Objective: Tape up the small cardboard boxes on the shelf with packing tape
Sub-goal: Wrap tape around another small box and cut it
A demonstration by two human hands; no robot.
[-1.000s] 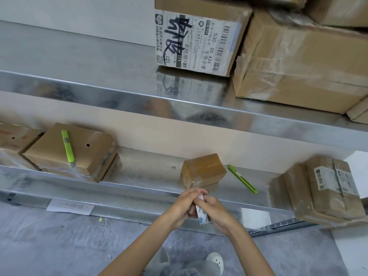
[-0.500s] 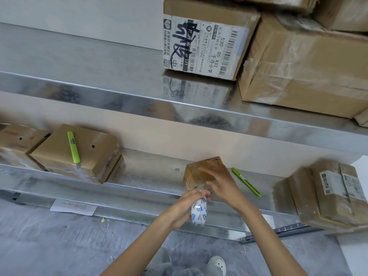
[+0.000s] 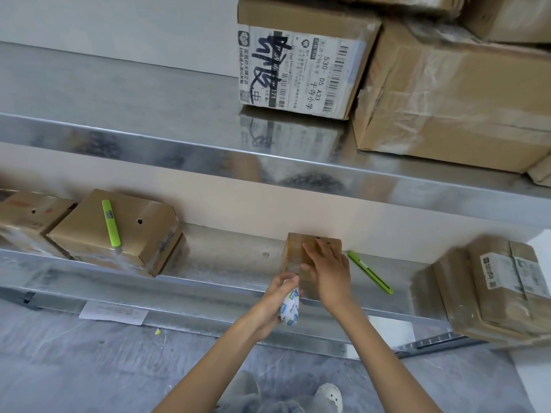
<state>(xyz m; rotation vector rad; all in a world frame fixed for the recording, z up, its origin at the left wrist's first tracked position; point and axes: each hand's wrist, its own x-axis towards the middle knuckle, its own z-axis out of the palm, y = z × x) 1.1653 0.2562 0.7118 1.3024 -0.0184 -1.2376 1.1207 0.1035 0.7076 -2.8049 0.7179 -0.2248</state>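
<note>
The small box (image 3: pixel 295 251) sits on the lower shelf (image 3: pixel 226 263), a cutter (image 3: pixel 369 272) just to its right.

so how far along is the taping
Mid-job. The parcels on the right look wrapped in glossy tape. Now the left hand grips the tape roll while the right hand presses flat on the small middle box. Whether the two boxes on the left need sealing I cannot tell.

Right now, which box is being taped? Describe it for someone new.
Look at the lower metal shelf, about midway along. The small cardboard box there sits just left of a green cutter. Only this box has the right hand on it.
</note>
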